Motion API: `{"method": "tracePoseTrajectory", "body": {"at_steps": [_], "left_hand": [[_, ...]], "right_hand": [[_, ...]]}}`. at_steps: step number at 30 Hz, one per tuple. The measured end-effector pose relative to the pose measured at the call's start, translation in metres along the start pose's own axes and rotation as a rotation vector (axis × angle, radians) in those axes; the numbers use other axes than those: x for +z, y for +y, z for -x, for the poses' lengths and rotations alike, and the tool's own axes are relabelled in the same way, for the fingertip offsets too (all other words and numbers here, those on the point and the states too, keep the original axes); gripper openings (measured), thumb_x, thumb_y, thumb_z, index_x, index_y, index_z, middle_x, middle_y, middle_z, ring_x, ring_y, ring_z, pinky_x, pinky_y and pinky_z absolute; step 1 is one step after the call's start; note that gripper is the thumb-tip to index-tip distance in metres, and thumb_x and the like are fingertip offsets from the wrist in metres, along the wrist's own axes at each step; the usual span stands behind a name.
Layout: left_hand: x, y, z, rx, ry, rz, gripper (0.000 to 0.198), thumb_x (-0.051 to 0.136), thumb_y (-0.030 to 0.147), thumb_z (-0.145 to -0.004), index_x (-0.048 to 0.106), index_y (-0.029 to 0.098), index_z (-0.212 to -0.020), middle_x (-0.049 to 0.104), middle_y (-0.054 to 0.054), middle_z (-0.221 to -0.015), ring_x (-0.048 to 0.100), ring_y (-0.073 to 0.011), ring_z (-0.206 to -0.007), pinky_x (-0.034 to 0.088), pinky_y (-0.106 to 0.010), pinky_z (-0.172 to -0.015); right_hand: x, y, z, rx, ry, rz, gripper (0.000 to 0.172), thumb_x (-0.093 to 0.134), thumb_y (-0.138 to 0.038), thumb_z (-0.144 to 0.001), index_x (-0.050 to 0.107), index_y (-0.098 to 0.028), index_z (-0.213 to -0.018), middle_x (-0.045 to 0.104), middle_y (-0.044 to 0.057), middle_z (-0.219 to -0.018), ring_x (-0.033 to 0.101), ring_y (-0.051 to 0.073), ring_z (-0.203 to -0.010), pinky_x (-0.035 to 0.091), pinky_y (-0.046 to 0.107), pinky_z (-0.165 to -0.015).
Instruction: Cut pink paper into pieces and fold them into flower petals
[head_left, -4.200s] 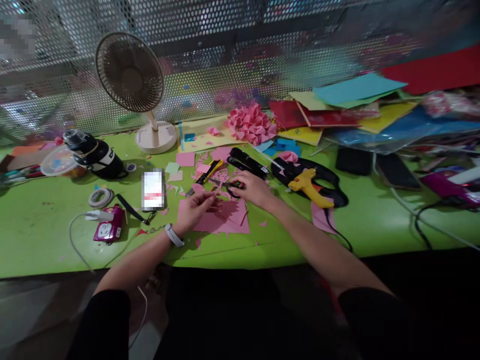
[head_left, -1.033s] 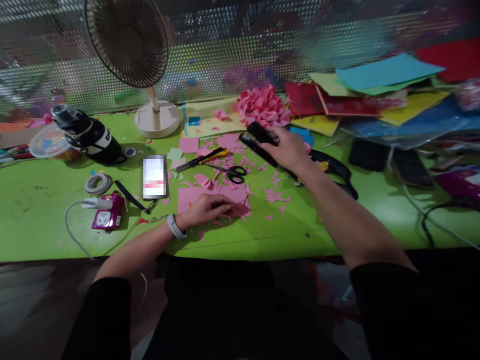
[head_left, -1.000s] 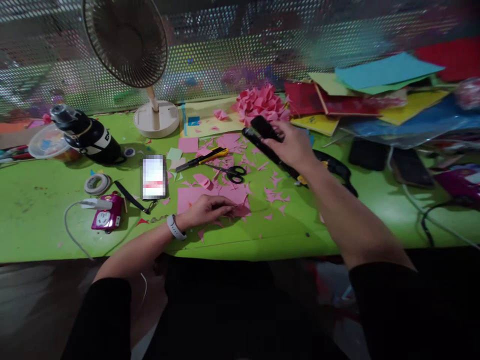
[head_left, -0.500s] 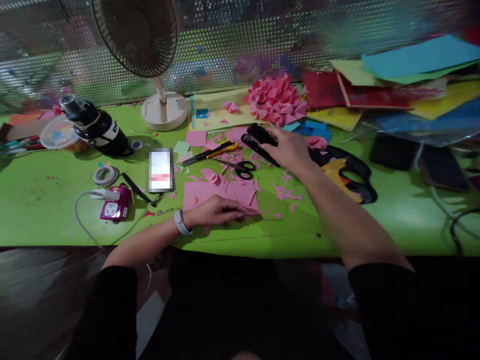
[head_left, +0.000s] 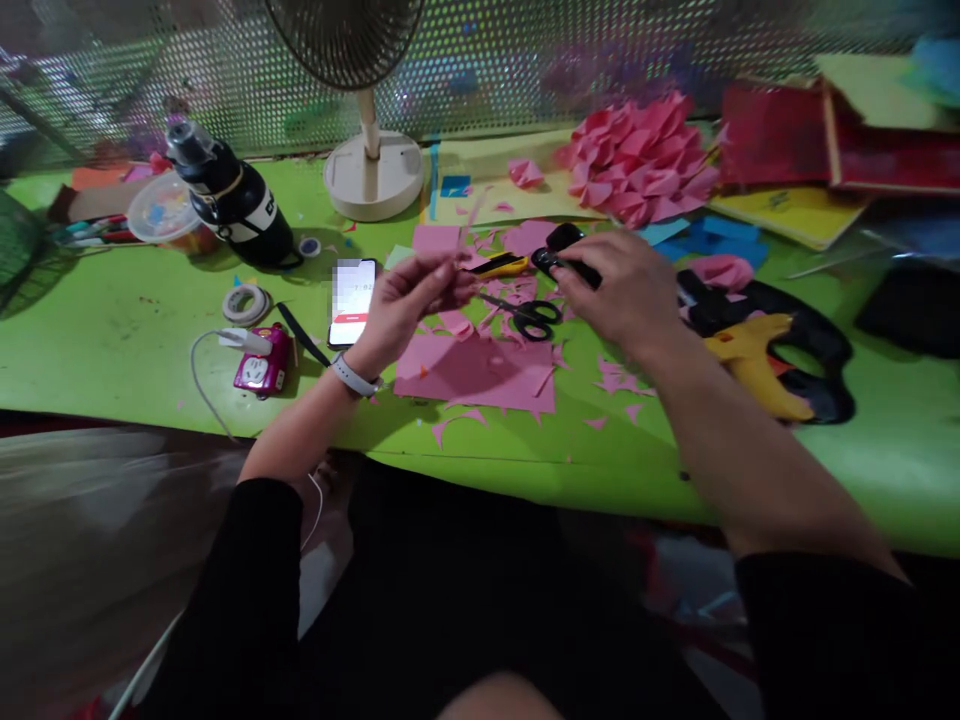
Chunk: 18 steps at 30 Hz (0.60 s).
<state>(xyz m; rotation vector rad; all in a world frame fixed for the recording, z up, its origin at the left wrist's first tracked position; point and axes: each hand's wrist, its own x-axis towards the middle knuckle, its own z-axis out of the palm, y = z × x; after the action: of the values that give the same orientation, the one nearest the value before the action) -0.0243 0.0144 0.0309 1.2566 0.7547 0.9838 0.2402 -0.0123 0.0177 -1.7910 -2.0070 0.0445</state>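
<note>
My right hand is closed round a black stapler, whose jaws point left and stand apart. My left hand is raised above the table with its fingertips pinched. A thin pink paper piece sticks up from those fingers, partly blurred. Below the hands lies a flat pink paper sheet with small scraps on and around it. Black-handled scissors and a yellow utility knife rest on pink offcuts between my two hands.
Behind are a pile of pink folded paper and a white fan. A phone, tape roll, purple power adapter and dark bottle are at left. A black-and-yellow tool and coloured sheets are at right.
My left hand has risen from the pink sheet and moved forward, closer to the stapler, with a thin paper piece in its fingers. My right hand keeps the stapler. The camera view has shifted.
</note>
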Motion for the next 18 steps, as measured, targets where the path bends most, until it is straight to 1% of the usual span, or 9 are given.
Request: {"method": "tracePoseTrajectory", "body": {"at_steps": [2, 4, 5, 8, 10, 11, 14, 16, 18], "left_hand": [[-0.003, 0.008, -0.003, 0.040, 0.055, 0.010, 0.025, 0.058, 0.031, -0.097, 0.064, 0.016, -0.115, 0.072, -0.002, -0.096, 0.073, -0.0112, -0.089, 0.058, -0.029, -0.087], [0.001, 0.009, 0.002, 0.061, -0.004, 0.002, 0.023, 0.059, 0.027, -0.096, 0.066, 0.014, -0.113, 0.072, -0.003, -0.093, 0.073, -0.0123, -0.086, 0.059, -0.030, -0.086], [0.004, 0.007, 0.007, 0.039, -0.074, -0.020, 0.022, 0.061, 0.026, -0.094, 0.067, 0.013, -0.111, 0.072, -0.004, -0.092, 0.073, -0.0132, -0.085, 0.059, -0.031, -0.084], [0.018, -0.009, 0.021, -0.060, -0.378, -0.094, 0.022, 0.063, 0.025, -0.092, 0.069, 0.011, -0.109, 0.073, -0.008, -0.093, 0.072, -0.0146, -0.086, 0.059, -0.032, -0.086], [0.023, -0.021, 0.027, -0.051, -0.502, -0.144, 0.024, 0.064, 0.025, -0.091, 0.070, 0.010, -0.109, 0.074, -0.010, -0.094, 0.072, -0.0137, -0.085, 0.059, -0.031, -0.086], [0.025, -0.026, 0.028, -0.051, -0.548, -0.197, 0.024, 0.065, 0.025, -0.091, 0.070, 0.011, -0.110, 0.075, -0.010, -0.095, 0.071, -0.0135, -0.087, 0.058, -0.029, -0.086], [0.026, -0.033, 0.030, -0.012, -0.600, -0.316, 0.023, 0.063, 0.026, -0.092, 0.071, 0.011, -0.107, 0.075, -0.011, -0.098, 0.071, -0.0135, -0.086, 0.057, -0.027, -0.081], [0.027, -0.034, 0.030, -0.012, -0.637, -0.336, 0.025, 0.062, 0.027, -0.092, 0.071, 0.010, -0.109, 0.075, -0.012, -0.098, 0.071, -0.0136, -0.085, 0.056, -0.025, -0.079], [0.027, -0.035, 0.032, -0.062, -0.665, -0.322, 0.027, 0.061, 0.028, -0.093, 0.070, 0.010, -0.111, 0.075, -0.011, -0.096, 0.071, -0.0137, -0.085, 0.056, -0.025, -0.079]], "right_hand": [[0.000, -0.005, 0.002, -0.029, 0.016, -0.025, 0.038, 0.040, -0.040, -0.098, 0.067, -0.022, -0.117, 0.067, 0.014, -0.121, 0.058, 0.033, -0.118, 0.046, 0.048, -0.101], [0.000, -0.006, 0.002, -0.059, 0.029, -0.039, 0.037, 0.042, -0.038, -0.097, 0.069, -0.018, -0.111, 0.068, 0.017, -0.119, 0.060, 0.033, -0.116, 0.046, 0.045, -0.101], [0.001, -0.005, 0.002, -0.067, 0.037, -0.038, 0.036, 0.043, -0.037, -0.097, 0.070, -0.018, -0.110, 0.069, 0.017, -0.117, 0.060, 0.033, -0.115, 0.046, 0.045, -0.101], [0.002, 0.004, 0.001, -0.043, 0.066, 0.001, 0.033, 0.045, -0.037, -0.096, 0.069, -0.019, -0.109, 0.069, 0.017, -0.116, 0.061, 0.033, -0.113, 0.048, 0.045, -0.099], [0.004, 0.012, 0.000, -0.002, 0.057, 0.057, 0.034, 0.048, -0.037, -0.094, 0.068, -0.017, -0.113, 0.068, 0.019, -0.119, 0.060, 0.036, -0.113, 0.049, 0.048, -0.097], [0.006, 0.017, -0.001, 0.018, 0.030, 0.090, 0.037, 0.051, -0.039, -0.092, 0.067, -0.016, -0.116, 0.067, 0.021, -0.120, 0.060, 0.038, -0.113, 0.049, 0.050, -0.096], [0.014, 0.030, -0.002, 0.061, -0.058, 0.146, 0.054, 0.058, -0.047, -0.086, 0.059, -0.015, -0.131, 0.064, 0.021, -0.123, 0.058, 0.042, -0.114, 0.050, 0.055, -0.091], [0.021, 0.036, -0.003, 0.093, -0.059, 0.141, 0.066, 0.058, -0.049, -0.086, 0.049, -0.014, -0.141, 0.061, 0.023, -0.127, 0.057, 0.043, -0.117, 0.050, 0.055, -0.090], [0.027, 0.041, -0.004, 0.122, -0.035, 0.125, 0.071, 0.057, -0.046, -0.086, 0.042, -0.012, -0.147, 0.060, 0.025, -0.131, 0.057, 0.043, -0.118, 0.050, 0.055, -0.090]]}}
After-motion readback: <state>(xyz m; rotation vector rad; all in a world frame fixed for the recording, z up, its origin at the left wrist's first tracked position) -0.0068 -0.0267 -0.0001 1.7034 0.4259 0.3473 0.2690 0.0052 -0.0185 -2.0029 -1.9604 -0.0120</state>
